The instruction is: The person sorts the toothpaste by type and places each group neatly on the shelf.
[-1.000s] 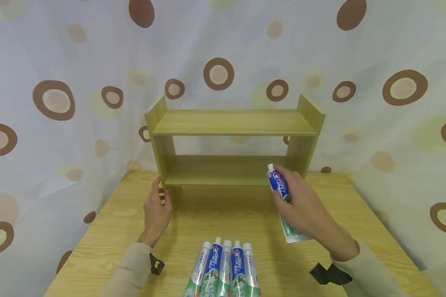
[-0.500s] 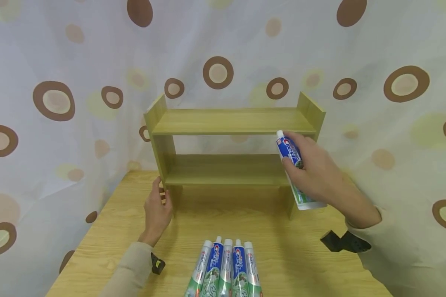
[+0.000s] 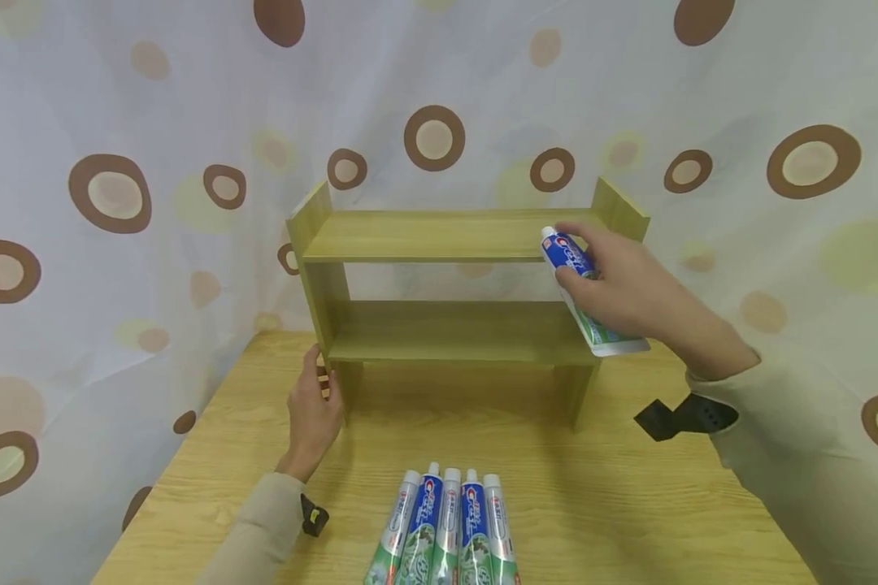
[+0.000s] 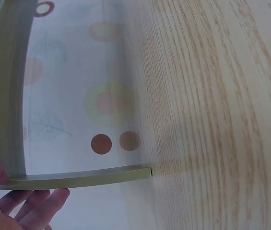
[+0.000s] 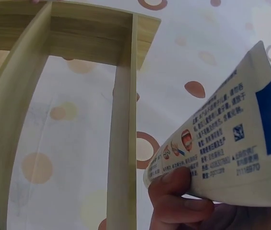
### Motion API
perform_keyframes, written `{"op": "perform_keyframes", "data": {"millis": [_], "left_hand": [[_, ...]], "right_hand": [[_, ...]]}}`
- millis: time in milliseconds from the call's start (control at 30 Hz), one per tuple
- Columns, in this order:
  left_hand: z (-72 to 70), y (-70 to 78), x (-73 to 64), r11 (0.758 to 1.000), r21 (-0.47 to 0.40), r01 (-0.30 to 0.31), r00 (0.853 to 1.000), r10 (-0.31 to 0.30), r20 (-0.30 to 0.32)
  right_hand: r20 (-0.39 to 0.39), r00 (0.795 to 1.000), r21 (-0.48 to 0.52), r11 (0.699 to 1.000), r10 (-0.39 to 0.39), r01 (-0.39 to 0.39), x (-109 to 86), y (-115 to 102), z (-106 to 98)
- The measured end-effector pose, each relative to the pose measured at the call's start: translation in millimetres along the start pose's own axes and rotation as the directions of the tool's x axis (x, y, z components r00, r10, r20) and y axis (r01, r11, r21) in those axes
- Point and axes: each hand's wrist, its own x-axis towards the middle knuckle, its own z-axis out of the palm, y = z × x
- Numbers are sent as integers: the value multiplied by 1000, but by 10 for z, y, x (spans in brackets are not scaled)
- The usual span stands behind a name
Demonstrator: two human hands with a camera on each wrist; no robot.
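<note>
My right hand [image 3: 625, 280] grips a blue, white and green toothpaste tube [image 3: 567, 253], cap pointing up and to the left. In the head view the tube overlaps the right part of the wooden shelf's upper board [image 3: 439, 234]. The right wrist view shows the tube's white printed back [image 5: 221, 139], with the curled fingers [image 5: 173, 191] under it. My left hand [image 3: 313, 414] holds the lower left side panel [image 4: 82, 178] of the shelf, thumb on one face and fingers on the other. Several more toothpaste tubes [image 3: 449, 528] lie side by side at the near edge of the view, caps away from me.
The two-tier shelf stands on a wood-grain table [image 3: 600, 504], its lower board [image 3: 454, 333] a little above the tabletop. Behind it and at both sides hangs a white curtain [image 3: 190, 73] with brown circles.
My right hand has lifted the toothpaste tube from in front of the lower board up to the height of the upper board. The left hand keeps its hold on the side panel.
</note>
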Motion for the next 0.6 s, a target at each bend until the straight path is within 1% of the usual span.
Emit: {"op": "perform_keyframes", "data": {"millis": [67, 233, 333, 433, 600], "left_hand": [[4, -3, 7, 1000, -1, -3, 1000, 3, 0], [14, -20, 25, 1000, 1, -20, 1000, 21, -16], [16, -32, 29, 999, 7, -40, 999, 40, -24], [14, -37, 25, 999, 5, -50, 998, 50, -23], [14, -28, 5, 1000, 1, -26, 1000, 26, -8]], "right_hand": [[-6, 1000, -11, 1000, 10, -10, 51, -22, -39], [8, 1000, -25, 999, 30, -30, 179, -91, -113], [14, 999, -53, 998, 35, -34, 259, -128, -141], [23, 998, -83, 995, 58, -56, 351, -150, -149], [27, 996, -109, 990, 90, -86, 512, -162, -151]]}}
